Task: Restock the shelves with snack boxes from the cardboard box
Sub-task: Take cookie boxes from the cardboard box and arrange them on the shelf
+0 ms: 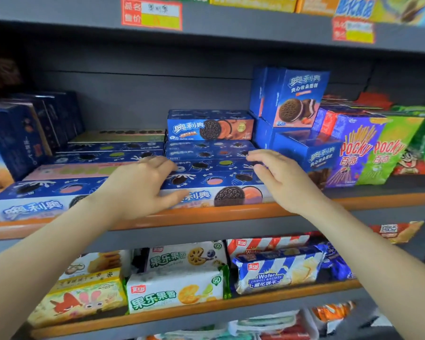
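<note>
Reaching toward the middle shelf (231, 212), both hands work at a long blue cookie box (214, 190) lying flat at the front edge, near the centre of the head view. The left hand (142, 182) lies on the box's left half, fingers loosely extended over the top face and the thumb pressed against the front face. The right hand (277, 177), at about 3 o'clock from the left one, hovers at the box's right end with fingers relaxed and slightly bent; whether it touches the box cannot be told.

At 9 o'clock from that box a second front box (35, 200) lies end to end with it. Behind them, toward 12 o'clock, more flat blue boxes fill the rows, and one stacked box (210, 125) sits on top facing forward. At 2 o'clock stands an upright blue box (295, 96) on another blue one, with Pocky boxes (368, 153) just beside it at 3 o'clock.

At 6 o'clock the lower shelf (206, 310) carries biscuit packs (174, 290) and a wafer pack (277, 273). At 12 o'clock a price label (152, 13) is stuck on the upper shelf edge.
</note>
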A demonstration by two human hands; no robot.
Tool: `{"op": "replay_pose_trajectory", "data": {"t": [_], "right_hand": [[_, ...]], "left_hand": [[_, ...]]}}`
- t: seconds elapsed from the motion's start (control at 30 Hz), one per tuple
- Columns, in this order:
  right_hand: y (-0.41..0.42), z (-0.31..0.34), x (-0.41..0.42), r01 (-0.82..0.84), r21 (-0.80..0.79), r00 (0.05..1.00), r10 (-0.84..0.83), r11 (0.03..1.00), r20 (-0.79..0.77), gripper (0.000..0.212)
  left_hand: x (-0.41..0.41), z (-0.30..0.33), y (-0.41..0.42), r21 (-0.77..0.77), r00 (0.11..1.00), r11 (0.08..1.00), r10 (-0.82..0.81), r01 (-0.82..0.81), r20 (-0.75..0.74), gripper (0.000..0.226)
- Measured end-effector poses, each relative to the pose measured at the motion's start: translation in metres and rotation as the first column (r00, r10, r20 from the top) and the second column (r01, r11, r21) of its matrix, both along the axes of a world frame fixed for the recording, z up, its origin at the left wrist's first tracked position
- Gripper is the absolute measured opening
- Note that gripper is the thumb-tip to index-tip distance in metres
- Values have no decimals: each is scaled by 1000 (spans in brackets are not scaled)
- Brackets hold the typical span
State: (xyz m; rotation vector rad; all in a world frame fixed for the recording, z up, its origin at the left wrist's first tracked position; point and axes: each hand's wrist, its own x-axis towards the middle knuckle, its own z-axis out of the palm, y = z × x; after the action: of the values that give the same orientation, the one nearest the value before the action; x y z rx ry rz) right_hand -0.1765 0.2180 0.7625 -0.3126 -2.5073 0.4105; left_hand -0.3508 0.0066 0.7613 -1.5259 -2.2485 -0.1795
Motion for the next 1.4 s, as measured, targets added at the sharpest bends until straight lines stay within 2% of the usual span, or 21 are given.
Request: {"op": "replay_pose_trajectory", "data": {"t": [0.07, 0.13, 0.23, 0.3, 0.37, 0.43, 0.53, 0.67, 0.77, 0.87, 0.93, 1.0, 1.07, 1.13, 1.23, 1.3, 1.4], "right_hand": [[13, 12, 23, -14, 172, 996, 28, 985, -80, 35], [40, 24, 46, 97, 279, 994, -81, 955, -70, 47], [75, 29, 62, 181, 383, 937, -277, 906, 214, 82], [87, 25, 61, 158, 459, 908, -311, 874, 280, 94], [92, 24, 57, 154, 513, 915, -318, 844, 248, 93], [94, 23, 52, 162, 569, 920, -332, 806, 208, 90], [95, 22, 47, 172, 663, 916, -366, 728, 165, 85], [97, 21, 38, 175, 719, 921, -370, 673, 121, 81], [98, 20, 35, 160, 717, 936, -335, 679, 108, 80], [106, 29, 38, 118, 595, 963, -237, 795, 125, 81], [111, 46, 40, 150, 435, 985, -172, 888, 12, 72], [117, 63, 36, 233, 435, 970, -178, 870, -165, 58], [122, 78, 26, 334, 466, 938, -238, 820, -254, 58], [125, 88, 14, 405, 425, 914, -347, 809, -211, 73], [137, 93, 0, 463, 379, 875, -482, 801, -49, 97], [142, 93, -7, 451, 318, 881, -474, 834, -9, 101], [142, 91, -13, 464, 274, 882, -467, 842, -60, 98]], "left_hand": [[8, 5, 10, 11, 999, 1000, -18, 18, 27, 86], [20, 11, 25, -15, 996, 998, -55, 56, 71, 86], [38, 18, 59, -84, 991, 992, -85, 94, 101, 84], [46, 24, 90, -96, 973, 985, -122, 143, 194, 74], [49, 32, 127, 5, 889, 981, -179, 195, 422, 51], [49, 40, 162, 103, 760, 989, -149, 108, 633, 42], [51, 38, 201, 90, 666, 993, -116, 73, 737, 45], [48, 31, 224, 91, 621, 995, -88, 26, 779, 53], [44, 31, 225, 106, 570, 994, -107, 35, 815, 61], [40, 30, 228, 141, 540, 990, -109, -19, 835, 57], [38, 35, 235, 205, 519, 977, -142, -66, 843, 43], [35, 44, 243, 289, 503, 946, -181, -145, 845, 33], [33, 54, 249, 359, 481, 911, -226, -204, 847, 41], [32, 58, 252, 396, 455, 898, -276, -191, 847, 52], [32, 60, 256, 384, 455, 913, -286, -138, 843, 57], [28, 61, 260, 375, 472, 918, -277, -126, 837, 56], [19, 62, 261, 357, 452, 929, -277, -99, 848, 50]]}}
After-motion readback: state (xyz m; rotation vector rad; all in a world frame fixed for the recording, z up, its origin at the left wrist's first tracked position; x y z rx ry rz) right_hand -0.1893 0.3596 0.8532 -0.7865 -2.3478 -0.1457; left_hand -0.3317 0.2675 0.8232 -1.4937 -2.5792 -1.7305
